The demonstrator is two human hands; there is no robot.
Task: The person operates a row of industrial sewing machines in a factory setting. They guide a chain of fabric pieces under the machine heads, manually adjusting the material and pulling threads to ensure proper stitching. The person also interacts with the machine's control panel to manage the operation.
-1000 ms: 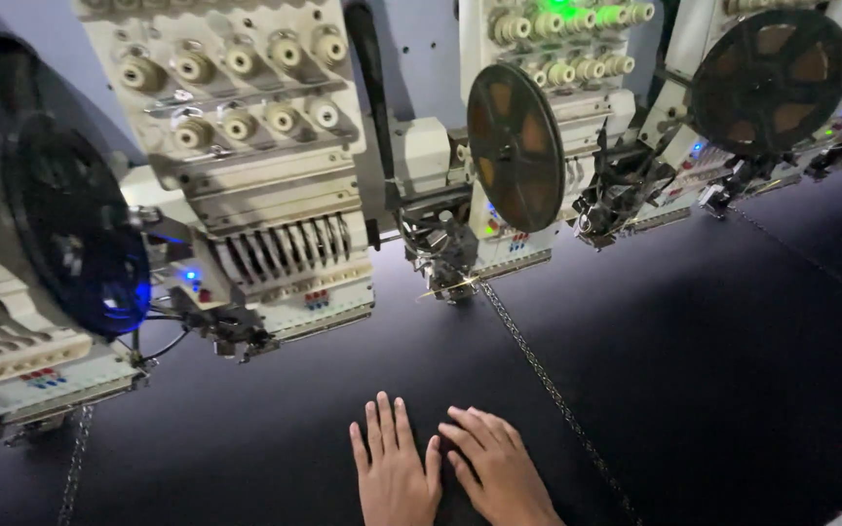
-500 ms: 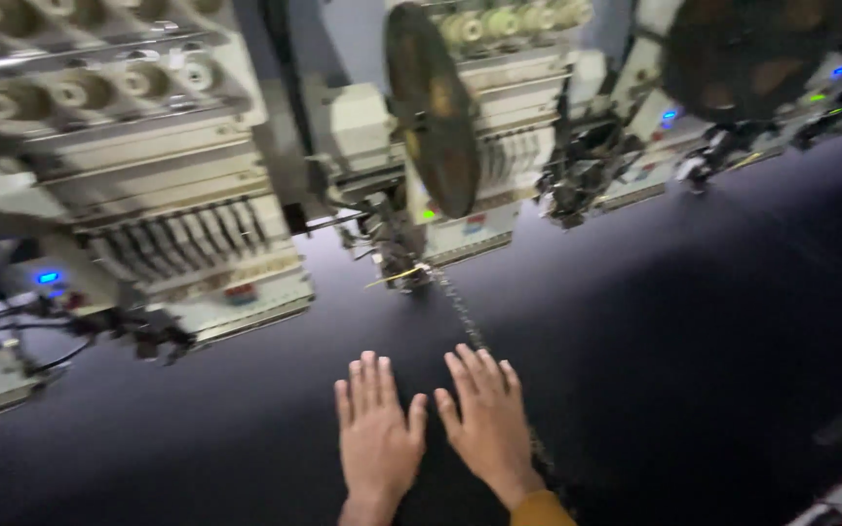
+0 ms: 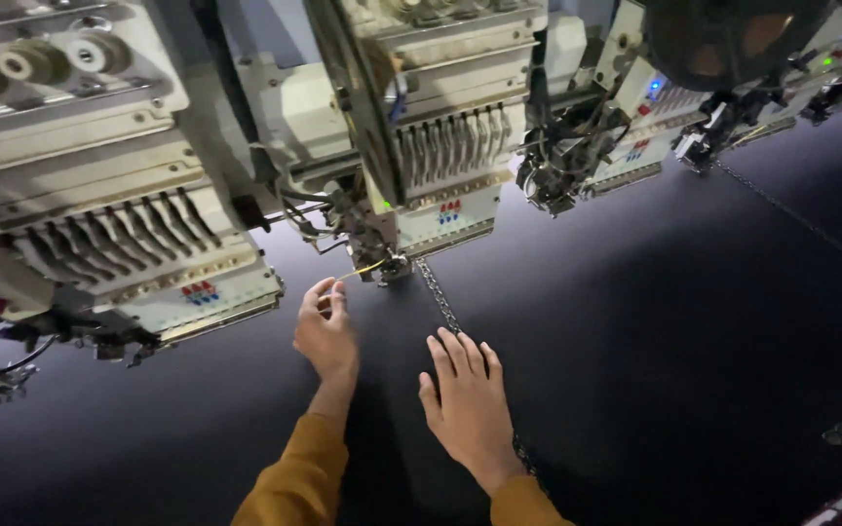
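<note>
L hand (image 3: 325,331) pinches yellow thread (image 3: 363,271) at 1 o'clock by needle head (image 3: 382,255); R hand (image 3: 468,401) open, flat, steadying black fabric (image 3: 655,321)

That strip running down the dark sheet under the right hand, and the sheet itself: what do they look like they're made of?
Sheet: looks like matte black woven fabric, stretched flat, with no glare. Strip: seems a stitched row of shiny sequins or metallic thread, glinting grey; too small to tell which. Right hand lies flat on the fabric.

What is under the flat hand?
Black fabric lies under the right hand, and a stitched sequin line runs beneath it. The part under the palm is covered.
</note>
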